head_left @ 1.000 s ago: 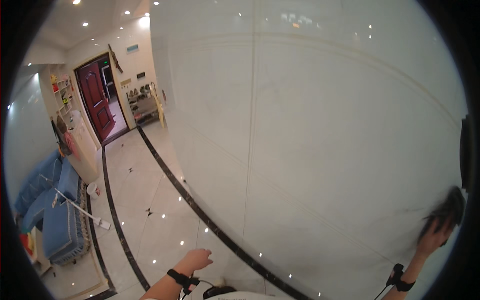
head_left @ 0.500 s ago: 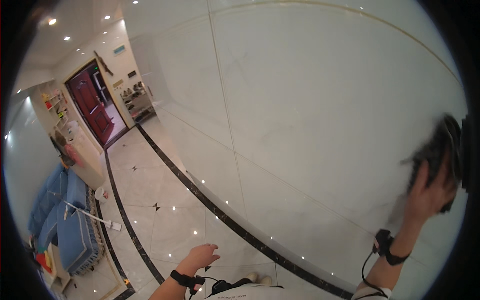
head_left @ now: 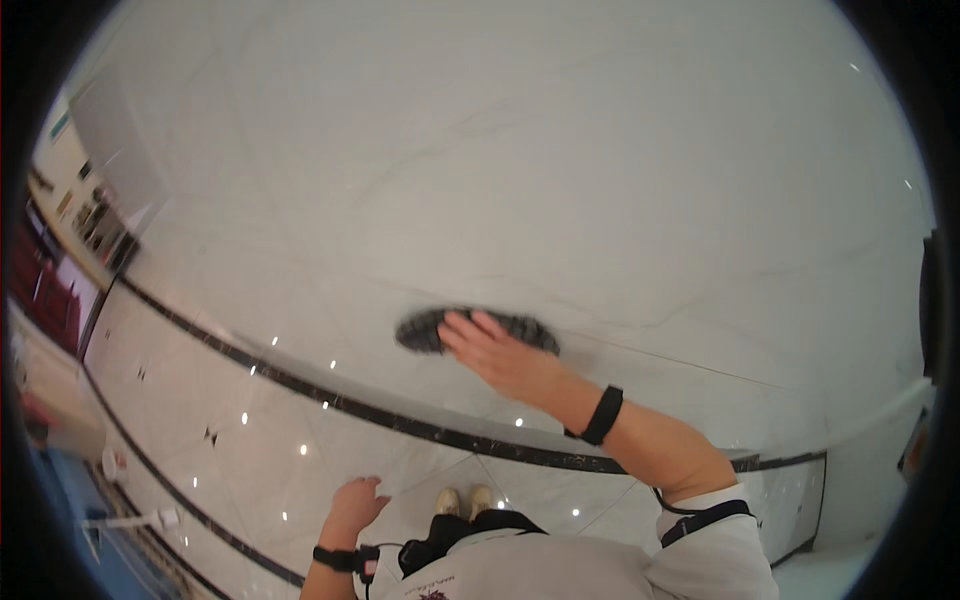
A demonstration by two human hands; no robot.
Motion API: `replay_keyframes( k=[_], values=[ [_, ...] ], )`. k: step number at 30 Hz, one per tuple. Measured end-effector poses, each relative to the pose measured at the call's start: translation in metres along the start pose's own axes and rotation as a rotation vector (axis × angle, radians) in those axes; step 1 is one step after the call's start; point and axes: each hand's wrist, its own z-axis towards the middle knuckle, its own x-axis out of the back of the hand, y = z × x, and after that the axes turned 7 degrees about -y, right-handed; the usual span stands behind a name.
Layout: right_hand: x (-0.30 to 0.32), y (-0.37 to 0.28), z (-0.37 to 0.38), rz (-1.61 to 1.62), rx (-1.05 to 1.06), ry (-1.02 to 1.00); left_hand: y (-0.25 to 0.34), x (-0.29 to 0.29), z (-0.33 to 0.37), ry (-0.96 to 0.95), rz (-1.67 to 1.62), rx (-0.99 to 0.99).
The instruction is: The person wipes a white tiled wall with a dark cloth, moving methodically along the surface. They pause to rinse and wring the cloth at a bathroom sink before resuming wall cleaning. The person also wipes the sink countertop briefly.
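Note:
My right hand (head_left: pixel 497 358) lies over a dark grey shaggy cloth (head_left: pixel 530 330), its fingers bent on it and pressing it to the pale glossy wall (head_left: pixel 600 200). The cloth looks long and oval, and the palm hides part of it. Lower down, my left hand (head_left: pixel 358 503) hangs above the tiled floor, holding nothing, with its fingers apart. A black strap circles each wrist.
A dark stone border (head_left: pixel 440 433) runs along the floor at the wall's foot. On the left are a blue sofa (head_left: pixel 70 530), a white long-handled tool (head_left: pixel 140 521), a small white bin (head_left: pixel 114 464) and a red door (head_left: pixel 45 285). A dark object (head_left: pixel 930 305) is at the far right.
My right hand has swept the cloth from the far right to the middle of the view, lower on the wall. The view has turned right; my left hand stays low and open.

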Motion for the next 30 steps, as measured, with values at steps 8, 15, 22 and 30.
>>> replay_keyframes(
  k=[8,15,22,30],
  values=[
    [0.054,0.066,-0.135,0.160,-0.525,0.337,0.014,0.007,0.007,-0.083,0.100,0.083],
    [0.113,0.166,-0.297,-0.237,-0.996,0.674,0.082,-0.003,0.020,0.000,0.124,-0.035],
    [0.056,0.191,-0.566,-0.273,-1.416,0.899,0.171,-0.082,0.013,-0.004,0.120,0.002],
    [-0.055,0.149,-0.830,0.488,-2.471,1.487,0.285,-0.093,-0.082,-0.008,0.083,0.071]
  ],
)
